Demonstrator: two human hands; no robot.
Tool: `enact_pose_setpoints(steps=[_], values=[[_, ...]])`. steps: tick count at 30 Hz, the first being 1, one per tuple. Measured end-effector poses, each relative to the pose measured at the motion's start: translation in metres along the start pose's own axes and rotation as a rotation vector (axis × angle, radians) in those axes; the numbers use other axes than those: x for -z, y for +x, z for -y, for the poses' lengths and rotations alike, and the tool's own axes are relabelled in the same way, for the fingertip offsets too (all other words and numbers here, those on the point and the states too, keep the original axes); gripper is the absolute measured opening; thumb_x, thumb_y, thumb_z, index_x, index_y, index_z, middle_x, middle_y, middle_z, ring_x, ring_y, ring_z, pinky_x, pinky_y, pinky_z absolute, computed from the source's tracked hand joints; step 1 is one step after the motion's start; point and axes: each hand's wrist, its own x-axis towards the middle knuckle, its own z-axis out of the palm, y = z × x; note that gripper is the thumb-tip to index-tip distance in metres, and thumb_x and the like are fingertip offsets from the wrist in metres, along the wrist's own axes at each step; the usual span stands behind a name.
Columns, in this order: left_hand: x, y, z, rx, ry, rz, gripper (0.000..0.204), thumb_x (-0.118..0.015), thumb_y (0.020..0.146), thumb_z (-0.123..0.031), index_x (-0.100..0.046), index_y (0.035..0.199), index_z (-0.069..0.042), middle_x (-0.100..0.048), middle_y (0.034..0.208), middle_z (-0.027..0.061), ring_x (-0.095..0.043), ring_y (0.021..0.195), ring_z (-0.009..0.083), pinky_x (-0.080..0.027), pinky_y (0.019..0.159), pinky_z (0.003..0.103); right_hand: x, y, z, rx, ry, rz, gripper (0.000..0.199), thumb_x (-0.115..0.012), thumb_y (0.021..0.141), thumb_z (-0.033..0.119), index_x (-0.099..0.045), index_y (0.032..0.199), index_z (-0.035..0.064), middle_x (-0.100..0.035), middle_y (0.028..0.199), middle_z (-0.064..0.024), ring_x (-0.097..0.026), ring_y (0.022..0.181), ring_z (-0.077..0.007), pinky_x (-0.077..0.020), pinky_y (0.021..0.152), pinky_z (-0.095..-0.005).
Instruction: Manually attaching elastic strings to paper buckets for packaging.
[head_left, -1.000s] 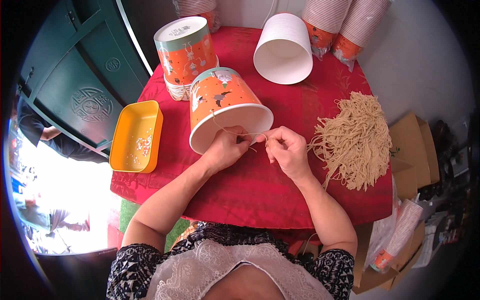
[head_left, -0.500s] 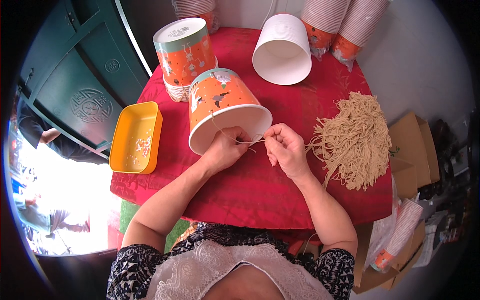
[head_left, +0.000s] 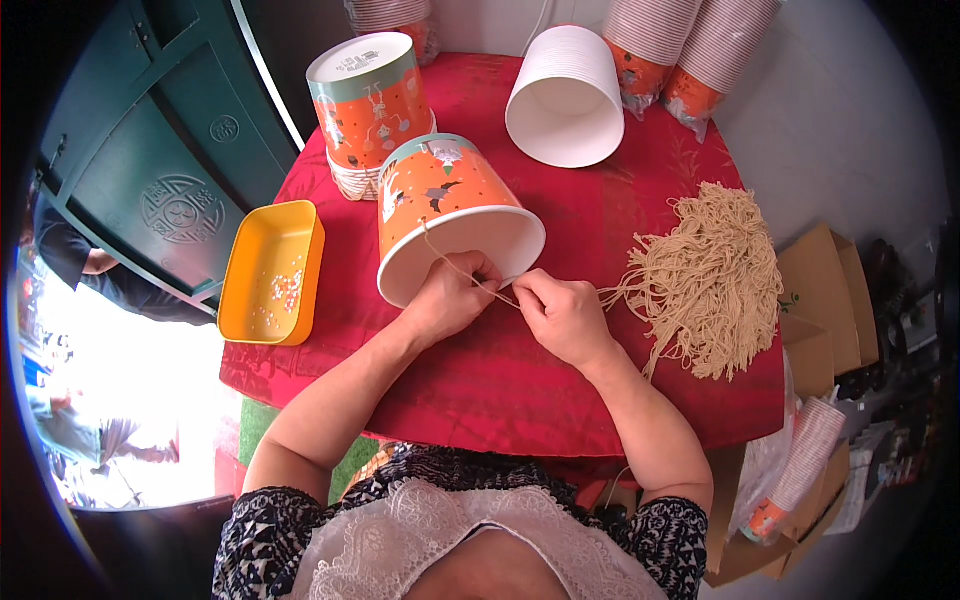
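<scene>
An orange paper bucket (head_left: pixel 445 185) with a green band and white rim lies tilted on its side, its mouth toward me. A thin tan string (head_left: pixel 455 262) comes from near its rim and runs down to my hands. My left hand (head_left: pixel 455 298), at the bucket's mouth, pinches the string, some fingers hidden by the hand itself. Just right of it, my right hand (head_left: pixel 562 315) is closed with thumb and finger on the string close to the rim. Whether a knot lies between them is too small to tell.
A heap of tan strings (head_left: pixel 705 285) lies at the table's right. A yellow tray (head_left: pixel 313 270) with small beads stands left. Stacked orange buckets (head_left: pixel 368 120) and a white bucket (head_left: pixel 570 95) are at the back, near wrapped bucket stacks (head_left: pixel 690 60). Red cloth (head_left: pixel 480 390) covers the table.
My right hand has shifted slightly down and left, turning so its back faces up, and now pinches the string nearer my left hand. The left hand and bucket have hardly moved.
</scene>
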Motion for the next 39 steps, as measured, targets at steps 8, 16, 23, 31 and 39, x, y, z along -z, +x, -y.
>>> enact_pose_setpoints(steps=[8,16,23,31,39], values=[[0.000,-0.001,-0.001,0.009,0.028,-0.029,0.006,-0.065,0.080,-0.002,-0.067,0.082,0.003,-0.069,0.077,0.0132,-0.066,0.072,0.0213,-0.052,0.065,0.034,-0.003,-0.002,0.011,0.040,-0.242,0.022,0.007,-0.067,0.080,0.008,-0.065,0.086,0.0048,-0.064,0.077,-0.0114,-0.064,0.063,-0.0318,-0.0529,0.055,-0.0415],[-0.001,-0.001,-0.002,0.006,0.022,-0.024,0.006,-0.064,0.080,-0.002,-0.067,0.082,0.003,-0.069,0.077,0.0131,-0.067,0.071,0.0210,-0.052,0.065,0.034,-0.005,-0.004,0.012,0.059,-0.323,0.057,0.011,-0.068,0.080,0.009,-0.061,0.085,0.0019,-0.060,0.077,-0.0135,-0.065,0.061,-0.0312,-0.0543,0.053,-0.0398],[-0.001,0.000,-0.001,-0.008,0.012,-0.022,0.006,-0.064,0.080,-0.001,-0.067,0.082,0.003,-0.069,0.077,0.0134,-0.067,0.072,0.0211,-0.052,0.065,0.034,-0.012,-0.005,0.010,0.006,-0.290,0.050,0.011,-0.066,0.080,0.007,-0.064,0.090,0.0029,-0.061,0.084,-0.0137,-0.064,0.064,-0.0351,-0.0529,0.055,-0.0445],[-0.001,0.000,-0.001,-0.012,0.005,-0.024,0.006,-0.065,0.080,-0.001,-0.067,0.082,0.003,-0.070,0.078,0.0133,-0.067,0.072,0.0213,-0.052,0.065,0.033,-0.016,-0.004,0.008,0.052,-0.304,0.045,0.006,-0.062,0.081,0.004,-0.060,0.086,0.0011,-0.060,0.082,-0.0154,-0.065,0.063,-0.0341,-0.0535,0.054,-0.0434],[0.000,-0.001,-0.003,-0.020,0.003,-0.019,0.005,-0.065,0.079,-0.001,-0.066,0.082,0.003,-0.069,0.077,0.0132,-0.067,0.072,0.0214,-0.052,0.065,0.033,-0.016,-0.004,0.011,0.074,-0.273,0.049,0.003,-0.058,0.082,0.002,-0.055,0.083,0.0004,-0.059,0.081,-0.0170,-0.065,0.064,-0.0349,-0.0536,0.054,-0.0443]])
